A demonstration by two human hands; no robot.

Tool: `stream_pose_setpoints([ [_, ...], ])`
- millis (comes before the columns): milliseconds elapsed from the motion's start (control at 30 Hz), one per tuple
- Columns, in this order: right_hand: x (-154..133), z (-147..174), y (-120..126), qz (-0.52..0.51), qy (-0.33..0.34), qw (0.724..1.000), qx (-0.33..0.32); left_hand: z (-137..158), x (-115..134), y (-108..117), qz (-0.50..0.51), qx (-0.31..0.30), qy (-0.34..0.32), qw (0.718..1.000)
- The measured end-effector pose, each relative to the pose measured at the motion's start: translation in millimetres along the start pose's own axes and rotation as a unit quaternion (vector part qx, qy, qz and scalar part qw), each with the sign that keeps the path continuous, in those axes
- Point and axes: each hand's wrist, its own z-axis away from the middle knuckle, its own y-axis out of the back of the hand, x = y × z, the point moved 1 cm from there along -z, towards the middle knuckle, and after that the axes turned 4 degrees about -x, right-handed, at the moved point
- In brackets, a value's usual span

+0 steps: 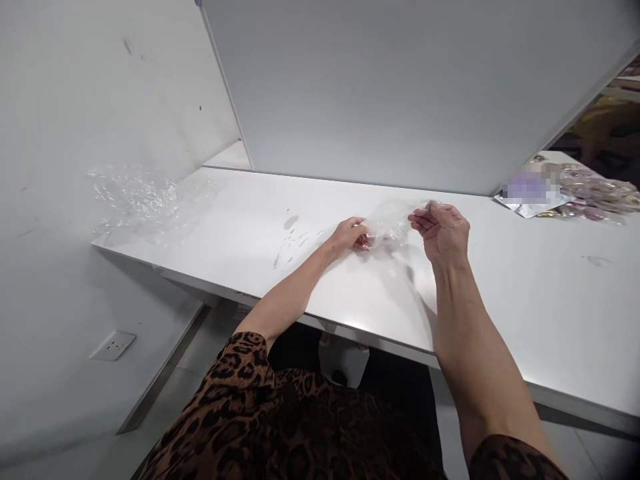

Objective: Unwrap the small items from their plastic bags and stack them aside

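A crumpled clear plastic bag [393, 227] stretches between my two hands, just above the white table [510, 293]. My left hand [353, 237] is closed on its left end, low over the tabletop. At the other end my right hand [443, 227] pinches the upper edge of the film and sits slightly higher. Whether anything lies inside the bag I cannot make out, as the film is see-through but blurred and glossy.
A heap of clear plastic wrapping [145, 207] lies at the table's left end by the wall. At the back right are a silver and purple packet [533, 193] and several wrapped items [600, 190]. A grey panel [390, 93] rises along the back edge. A wall socket [114, 346] is at lower left.
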Motion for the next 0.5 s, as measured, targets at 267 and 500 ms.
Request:
stream_pose_setpoints([
  [267, 16, -21, 26, 0.016, 0.035, 0.999, 0.027, -2, -3, 0, 0.075, -0.134, 0.03, 0.988],
  [500, 43, -12, 10, 0.101, -0.037, 0.991, 0.078, -7, 0, -2, 0.264, -0.005, -0.063, 0.962],
])
